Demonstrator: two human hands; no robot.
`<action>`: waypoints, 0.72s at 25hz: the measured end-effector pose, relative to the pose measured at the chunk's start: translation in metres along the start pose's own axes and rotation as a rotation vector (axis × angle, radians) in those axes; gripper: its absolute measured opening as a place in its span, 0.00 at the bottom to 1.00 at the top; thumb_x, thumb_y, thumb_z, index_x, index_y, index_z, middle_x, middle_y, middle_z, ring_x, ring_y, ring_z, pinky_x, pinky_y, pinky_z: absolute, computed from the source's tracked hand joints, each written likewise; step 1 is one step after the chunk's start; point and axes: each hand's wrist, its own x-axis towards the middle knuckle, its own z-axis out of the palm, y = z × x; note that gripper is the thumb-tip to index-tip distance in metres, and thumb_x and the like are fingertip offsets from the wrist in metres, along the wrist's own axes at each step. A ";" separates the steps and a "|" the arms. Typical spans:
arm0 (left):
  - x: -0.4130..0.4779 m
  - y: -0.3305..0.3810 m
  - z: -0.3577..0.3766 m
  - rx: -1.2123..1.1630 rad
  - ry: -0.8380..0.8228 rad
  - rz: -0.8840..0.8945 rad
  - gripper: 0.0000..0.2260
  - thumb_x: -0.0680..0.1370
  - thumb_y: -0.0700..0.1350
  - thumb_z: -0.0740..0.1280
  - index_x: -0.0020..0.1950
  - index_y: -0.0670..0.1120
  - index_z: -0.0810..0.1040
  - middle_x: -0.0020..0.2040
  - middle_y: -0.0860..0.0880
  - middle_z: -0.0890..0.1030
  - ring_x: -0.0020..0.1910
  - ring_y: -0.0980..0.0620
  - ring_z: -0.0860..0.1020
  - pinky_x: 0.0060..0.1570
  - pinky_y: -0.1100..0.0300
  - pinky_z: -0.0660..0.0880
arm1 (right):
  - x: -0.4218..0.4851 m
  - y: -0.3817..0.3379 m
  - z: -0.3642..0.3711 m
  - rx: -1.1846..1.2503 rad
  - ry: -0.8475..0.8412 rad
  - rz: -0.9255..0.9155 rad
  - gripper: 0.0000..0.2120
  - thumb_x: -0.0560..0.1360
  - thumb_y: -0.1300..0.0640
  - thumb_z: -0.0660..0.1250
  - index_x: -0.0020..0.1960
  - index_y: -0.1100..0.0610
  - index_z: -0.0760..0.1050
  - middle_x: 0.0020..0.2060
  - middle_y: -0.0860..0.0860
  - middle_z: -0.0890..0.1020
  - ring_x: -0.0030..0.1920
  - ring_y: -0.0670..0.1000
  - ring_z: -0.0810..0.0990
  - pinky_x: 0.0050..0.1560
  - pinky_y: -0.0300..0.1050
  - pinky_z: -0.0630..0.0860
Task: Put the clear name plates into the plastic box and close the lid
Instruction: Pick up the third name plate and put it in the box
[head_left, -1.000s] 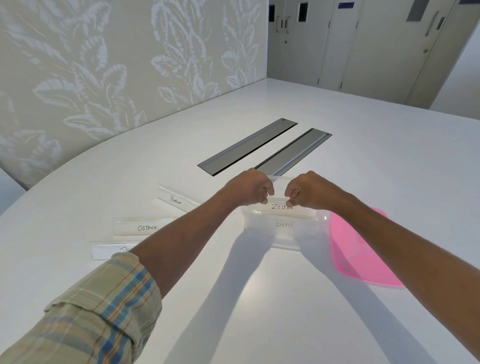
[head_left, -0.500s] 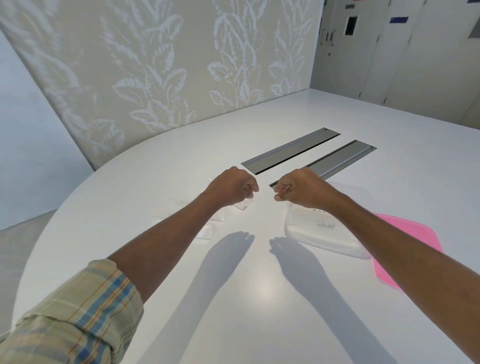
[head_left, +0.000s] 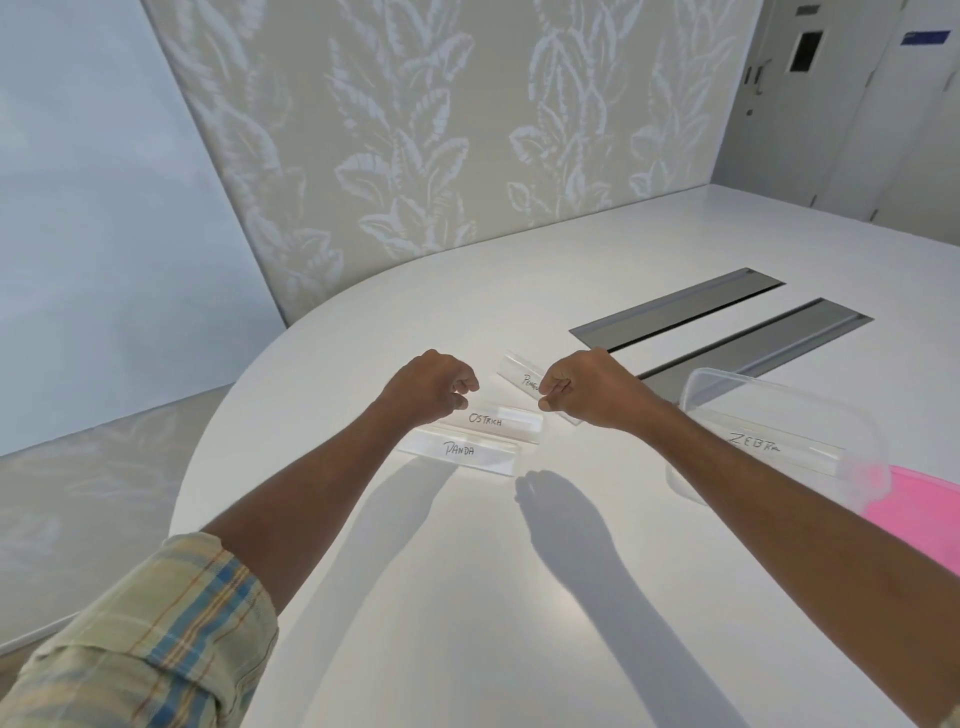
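Observation:
Three clear name plates lie loose on the white table: "Penguin" (head_left: 519, 375), "Ostrich" (head_left: 488, 420) and "Panda" (head_left: 460, 450). My left hand (head_left: 434, 387) hovers curled over the left end of the Ostrich plate. My right hand (head_left: 582, 387), also curled, covers the right end of the Penguin plate. Neither hand visibly grips a plate. To the right stands the clear plastic box (head_left: 769, 383) with the "Zebra" plate (head_left: 756, 444) inside. My right forearm hides part of the box. The pink lid (head_left: 924, 519) lies on the table behind the box's right end.
Two grey cable slots (head_left: 675, 312) (head_left: 753, 344) run across the table beyond my hands. The table's curved edge (head_left: 208, 441) lies to the left, with floor below. A leaf-patterned wall panel (head_left: 415, 156) stands behind the table.
Both hands let go of the Zebra plate in the box and moved left to above the loose plates. The view swung left with them.

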 end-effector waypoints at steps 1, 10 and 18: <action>-0.002 -0.010 0.001 0.005 -0.005 -0.013 0.13 0.76 0.41 0.76 0.60 0.49 0.85 0.55 0.51 0.87 0.56 0.51 0.85 0.60 0.50 0.80 | 0.004 -0.005 0.007 -0.005 -0.009 -0.003 0.10 0.73 0.54 0.80 0.52 0.54 0.86 0.43 0.46 0.87 0.42 0.42 0.85 0.45 0.40 0.82; -0.002 -0.068 0.029 0.218 -0.154 -0.055 0.23 0.78 0.45 0.74 0.72 0.56 0.77 0.69 0.51 0.78 0.71 0.49 0.74 0.63 0.53 0.72 | 0.033 -0.031 0.066 -0.099 -0.159 0.006 0.19 0.73 0.55 0.80 0.62 0.57 0.84 0.57 0.53 0.86 0.57 0.52 0.84 0.59 0.50 0.81; 0.005 -0.085 0.055 0.254 -0.209 -0.029 0.23 0.78 0.44 0.72 0.72 0.59 0.77 0.71 0.52 0.78 0.71 0.50 0.75 0.64 0.54 0.71 | 0.038 -0.023 0.117 -0.250 -0.214 0.066 0.24 0.70 0.50 0.80 0.64 0.53 0.80 0.59 0.50 0.83 0.59 0.56 0.82 0.56 0.50 0.78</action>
